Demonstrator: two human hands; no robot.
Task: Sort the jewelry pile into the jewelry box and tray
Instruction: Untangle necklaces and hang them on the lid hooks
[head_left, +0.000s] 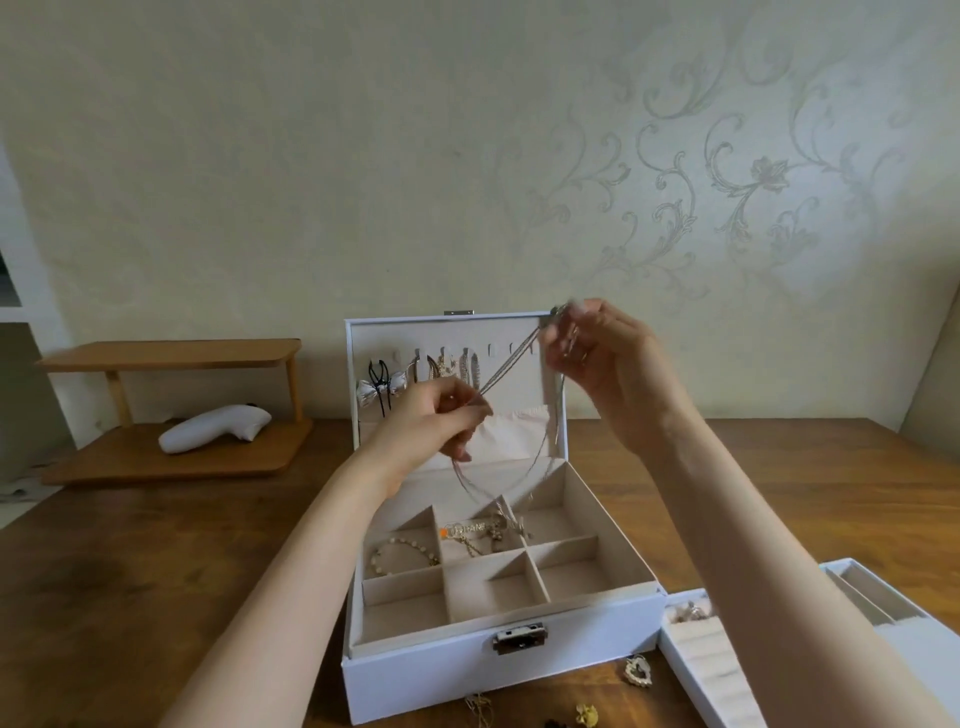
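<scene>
Sorting partly complete: jewelry box (415, 680) holds several pieces. Fingers of left hand (431, 421) and right hand (610, 364) pinch a silver necklace (506, 369) above it. Loose pieces (638, 671) lie unsorted on surface (156, 545) beside tray (680, 665).

The left hand (431, 421) and right hand (608, 374) pinch a silver necklace (511, 366) above the open box (498, 673), the right higher, near the lid's (467, 332) corner. Its loop droops toward the rear compartments. A tray (696, 670) lies just right of the box.

A white handheld device (215, 427) lies on a wooden shelf (171, 354).
</scene>
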